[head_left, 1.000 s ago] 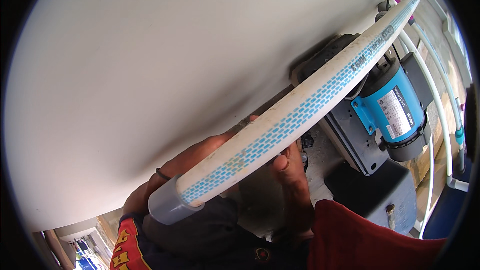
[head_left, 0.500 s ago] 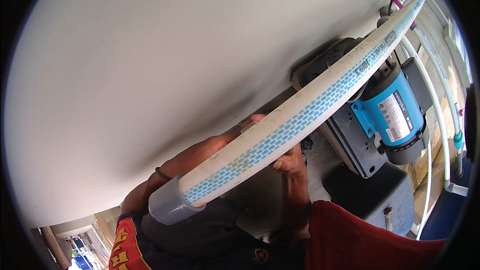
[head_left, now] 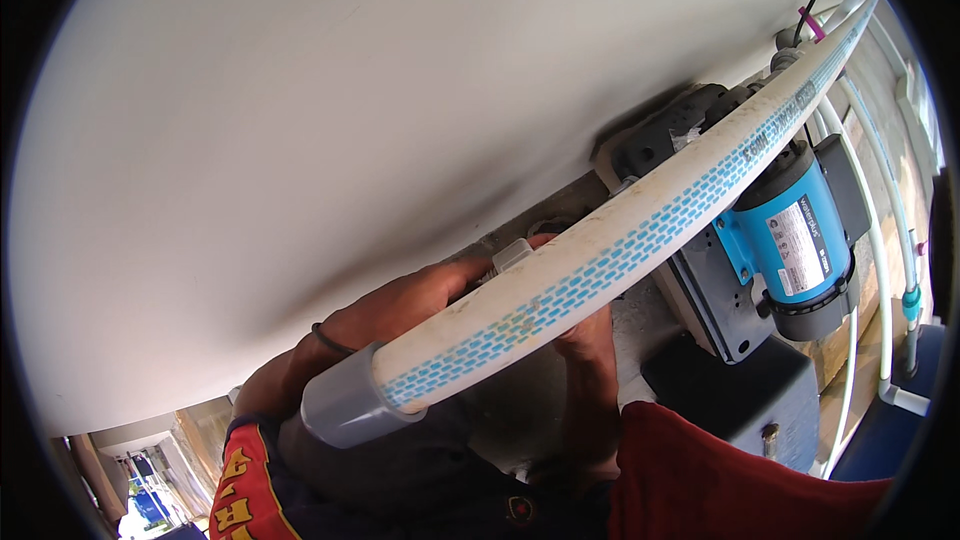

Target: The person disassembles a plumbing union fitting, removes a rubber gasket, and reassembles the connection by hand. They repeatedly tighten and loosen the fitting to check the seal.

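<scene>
A white pipe [head_left: 615,240] with a blue brick pattern crosses the view diagonally and ends in a grey plastic sleeve [head_left: 350,402] at lower left. Just behind it, my left hand [head_left: 420,302] has its fingers curled round a small pale plastic piece [head_left: 512,256], partly hidden by the pipe. My right hand [head_left: 590,345] is below the pipe on the right; its fingertips are hidden behind the pipe, so what they hold does not show. A dark band circles my left wrist.
A blue pump motor [head_left: 790,240] on a black base [head_left: 700,312] stands right of my hands, with a black box [head_left: 720,400] below it. A white wall [head_left: 250,140] fills the upper left. Thin white pipes [head_left: 885,290], pink fittings and a black cable run along the right side.
The pipe sits a little farther right and lower in the view, as do the pump and surroundings. The pale piece in my left fingers shows more, and my right thumb has slipped behind the pipe.
</scene>
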`<state>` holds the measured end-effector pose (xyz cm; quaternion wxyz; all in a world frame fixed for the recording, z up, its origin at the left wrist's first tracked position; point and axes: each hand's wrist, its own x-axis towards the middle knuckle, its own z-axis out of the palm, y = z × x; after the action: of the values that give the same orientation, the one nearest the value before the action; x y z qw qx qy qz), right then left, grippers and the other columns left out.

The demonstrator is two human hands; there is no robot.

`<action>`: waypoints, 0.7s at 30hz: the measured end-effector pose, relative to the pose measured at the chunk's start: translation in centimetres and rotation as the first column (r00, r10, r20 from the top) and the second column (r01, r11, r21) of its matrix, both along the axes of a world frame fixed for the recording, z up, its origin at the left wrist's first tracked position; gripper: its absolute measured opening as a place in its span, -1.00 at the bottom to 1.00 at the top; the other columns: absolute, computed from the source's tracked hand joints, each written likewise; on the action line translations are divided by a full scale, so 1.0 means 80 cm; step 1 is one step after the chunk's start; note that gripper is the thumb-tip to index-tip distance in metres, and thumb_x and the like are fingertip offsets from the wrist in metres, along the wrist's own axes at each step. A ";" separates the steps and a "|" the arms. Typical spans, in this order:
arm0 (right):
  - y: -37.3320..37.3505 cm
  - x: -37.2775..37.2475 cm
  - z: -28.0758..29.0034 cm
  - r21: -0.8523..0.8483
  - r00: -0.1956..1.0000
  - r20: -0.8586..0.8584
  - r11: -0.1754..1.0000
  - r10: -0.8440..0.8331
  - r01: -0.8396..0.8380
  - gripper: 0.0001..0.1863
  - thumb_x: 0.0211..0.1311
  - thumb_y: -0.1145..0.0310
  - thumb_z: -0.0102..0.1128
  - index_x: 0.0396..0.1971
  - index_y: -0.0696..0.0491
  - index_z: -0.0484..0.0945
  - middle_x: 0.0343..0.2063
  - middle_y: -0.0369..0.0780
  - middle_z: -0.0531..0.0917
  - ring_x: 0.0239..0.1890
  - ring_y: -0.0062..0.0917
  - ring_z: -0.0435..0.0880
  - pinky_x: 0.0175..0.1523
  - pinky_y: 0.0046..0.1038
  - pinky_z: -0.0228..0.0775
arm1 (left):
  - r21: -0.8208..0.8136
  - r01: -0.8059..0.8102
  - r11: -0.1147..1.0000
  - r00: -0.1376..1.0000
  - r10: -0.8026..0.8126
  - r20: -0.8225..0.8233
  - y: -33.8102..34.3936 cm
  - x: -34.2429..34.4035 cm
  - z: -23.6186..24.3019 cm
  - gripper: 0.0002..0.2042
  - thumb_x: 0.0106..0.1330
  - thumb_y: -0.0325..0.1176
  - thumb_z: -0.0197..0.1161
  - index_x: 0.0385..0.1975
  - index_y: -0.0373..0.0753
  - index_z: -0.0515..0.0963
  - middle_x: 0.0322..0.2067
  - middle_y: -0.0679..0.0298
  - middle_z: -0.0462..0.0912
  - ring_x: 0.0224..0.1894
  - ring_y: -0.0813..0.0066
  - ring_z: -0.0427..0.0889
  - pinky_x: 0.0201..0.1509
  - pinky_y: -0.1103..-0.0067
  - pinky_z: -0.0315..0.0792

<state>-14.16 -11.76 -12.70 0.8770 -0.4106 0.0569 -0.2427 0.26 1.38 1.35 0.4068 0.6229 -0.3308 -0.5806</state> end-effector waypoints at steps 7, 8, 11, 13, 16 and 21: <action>0.003 -0.003 0.009 -0.022 0.995 -0.092 0.999 -0.026 0.024 -0.22 0.00 0.04 0.49 0.12 0.20 0.38 -0.03 -0.16 0.55 -0.06 -0.56 0.59 0.03 -0.48 0.49 | 0.050 0.095 0.994 0.983 -0.102 0.153 -0.003 0.008 -0.004 -0.40 0.30 -0.18 0.30 0.24 -0.38 0.34 0.02 0.08 0.61 0.05 0.44 0.58 0.15 0.52 0.39; 0.001 -0.003 0.010 -0.047 0.997 -0.073 0.998 -0.035 0.032 -0.19 -0.03 0.02 0.50 0.13 0.20 0.37 -0.03 -0.16 0.55 -0.06 -0.55 0.59 0.03 -0.48 0.49 | 0.041 0.087 0.995 0.987 -0.092 0.131 -0.002 0.007 -0.003 -0.40 0.30 -0.17 0.31 0.24 -0.38 0.34 0.02 0.08 0.61 0.05 0.44 0.58 0.15 0.53 0.39; -0.002 -0.003 0.009 -0.039 0.998 -0.056 0.999 -0.016 0.014 -0.10 -0.11 -0.02 0.51 0.16 0.20 0.35 0.01 -0.15 0.52 -0.05 -0.52 0.60 0.04 -0.47 0.51 | 0.030 0.060 0.998 0.996 -0.061 0.070 -0.001 0.005 -0.001 -0.40 0.29 -0.17 0.31 0.24 -0.38 0.34 0.02 0.08 0.61 0.05 0.43 0.58 0.15 0.53 0.39; -0.002 0.001 0.005 0.075 1.000 -0.007 0.997 -0.004 0.004 -0.05 -0.17 -0.02 0.52 0.19 0.21 0.34 0.06 -0.12 0.50 -0.03 -0.49 0.61 0.05 -0.44 0.53 | 0.026 0.041 0.999 0.999 -0.042 0.029 -0.002 0.004 0.000 -0.40 0.29 -0.17 0.31 0.24 -0.38 0.34 0.02 0.08 0.61 0.06 0.43 0.57 0.15 0.53 0.39; -0.001 0.008 -0.002 0.195 0.994 0.101 0.981 -0.029 0.009 -0.03 -0.20 0.02 0.54 0.21 0.21 0.32 0.15 -0.06 0.45 0.01 -0.44 0.61 0.07 -0.40 0.54 | 0.030 0.021 0.999 1.000 -0.020 -0.023 -0.001 0.004 0.003 -0.40 0.29 -0.16 0.31 0.24 -0.38 0.34 0.02 0.08 0.61 0.06 0.43 0.57 0.15 0.53 0.39; -0.009 0.006 -0.009 0.145 0.994 0.104 0.988 0.037 -0.052 0.02 -0.24 0.03 0.56 0.24 0.22 0.30 0.23 0.00 0.38 0.04 -0.41 0.60 0.09 -0.38 0.54 | 0.033 -0.006 0.999 0.997 0.008 -0.082 0.001 0.002 0.005 -0.40 0.29 -0.16 0.31 0.24 -0.37 0.34 0.02 0.08 0.60 0.06 0.43 0.57 0.15 0.53 0.39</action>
<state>-13.68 -12.45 -13.42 0.9120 -0.3331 0.0210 -0.2386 0.45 1.44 1.79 0.4119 0.6061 -0.3020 -0.6097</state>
